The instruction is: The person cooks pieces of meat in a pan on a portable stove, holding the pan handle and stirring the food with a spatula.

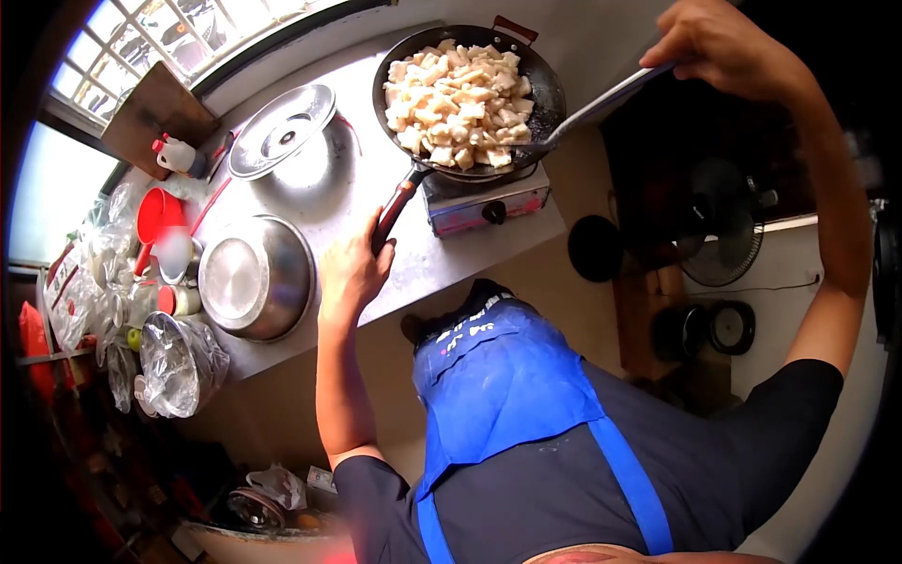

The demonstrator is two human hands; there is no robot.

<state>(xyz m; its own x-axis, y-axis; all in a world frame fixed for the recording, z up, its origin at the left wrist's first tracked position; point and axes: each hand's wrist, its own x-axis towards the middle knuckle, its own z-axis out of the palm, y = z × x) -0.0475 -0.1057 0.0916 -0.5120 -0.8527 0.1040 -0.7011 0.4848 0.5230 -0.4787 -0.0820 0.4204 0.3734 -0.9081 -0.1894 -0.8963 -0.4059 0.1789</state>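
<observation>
A dark wok [549, 86] sits on a portable gas stove [493, 209], heaped with pale, whitish chunks of food [458, 99]. My left hand [353, 268] is closed around the lower end of the wok's long wooden handle [398, 209]. Raised at the upper right, my right hand [719, 47] grips a long metal spatula [606, 101] near the end of its handle. The spatula's head reaches into the wok at its right side, against the lower edge of the food, and is partly hidden.
On the counter [376, 301] are a metal lid [254, 141], an upturned steel basin [246, 282], a red ladle-like scoop [158, 214], a white bottle [177, 153] and plastic-wrapped items [178, 367]. A fan [722, 221] stands at right.
</observation>
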